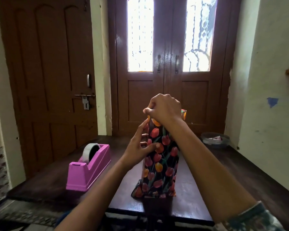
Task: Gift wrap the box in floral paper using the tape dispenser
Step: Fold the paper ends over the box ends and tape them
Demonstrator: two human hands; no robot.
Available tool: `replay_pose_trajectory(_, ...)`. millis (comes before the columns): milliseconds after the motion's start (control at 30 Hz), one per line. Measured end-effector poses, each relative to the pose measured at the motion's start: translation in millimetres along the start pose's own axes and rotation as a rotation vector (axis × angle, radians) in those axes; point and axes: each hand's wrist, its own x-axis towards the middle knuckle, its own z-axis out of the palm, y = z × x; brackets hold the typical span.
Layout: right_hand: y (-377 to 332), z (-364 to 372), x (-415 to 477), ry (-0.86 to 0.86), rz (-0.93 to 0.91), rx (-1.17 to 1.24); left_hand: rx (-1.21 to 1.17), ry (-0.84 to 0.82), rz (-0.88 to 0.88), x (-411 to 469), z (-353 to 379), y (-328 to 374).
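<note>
Well, upright dark tulip-print box [162, 167]

Dark tulip-papered box [160, 164] stands upright, pink tape dispenser [88, 169] to its left.

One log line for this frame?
phase: closing top end | right hand pinches floral paper at top | left hand presses box side | tape dispenser untouched

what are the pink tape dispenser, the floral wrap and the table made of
Tape dispenser: looks like moulded pink plastic, smooth and uniform in colour.
Floral paper: probably glossy coated paper, creased at the bottom folds.
Table: seems dark polished wood, faintly reflecting light.
</note>
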Motion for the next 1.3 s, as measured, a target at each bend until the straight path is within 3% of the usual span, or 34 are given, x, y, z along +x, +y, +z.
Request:
replay_pose_trajectory(167,10.3,-8.6,3.2,-0.087,0.173,0.166,0.003,-0.01,0.016,0.3,0.5,-0.6)
replay_pose_trajectory(333,17.5,-10.0,3.9,-0.059,0.312,0.203,-0.011,-0.021,0.023,3.3,4.9,0.5)
replay_pose_trajectory(500,20.1,-28.6,19.5,0.2,0.351,0.42,-0.003,-0.012,-0.005,0.5,2.1,-14.1)
replay_pose_trajectory(600,20.5,-61.4,41.8,0.23,0.311,0.524,-0.03,0.027,-0.037,-4.0,-3.3,-21.7)
replay_pose_trajectory(667,16.3,-63.5,45.6,0.14,0.254,0.45,-0.013,0.023,-0.03,-4.0,-2.2,-20.6)
replay_pose_trajectory(833,13.0,-24.1,21.4,-0.315,0.269,0.185,0.007,0.023,-0.012,-2.4,2.0,-17.8)
replay_pose_trajectory(1000,13.0,-17.3,21.1,-0.334,0.307,0.284,0.005,0.033,-0.014,-2.8,2.7,-17.8)
replay_pose_trajectory(1167,1.1,-10.7,23.2,-0.335,0.349,0.053,0.018,0.054,0.0,-3.3,4.9,-18.1)
replay_pose_trajectory(1300,4.7,-4.9,23.6,-0.313,0.379,0.1,0.023,0.05,0.013,-3.9,3.5,-17.4)
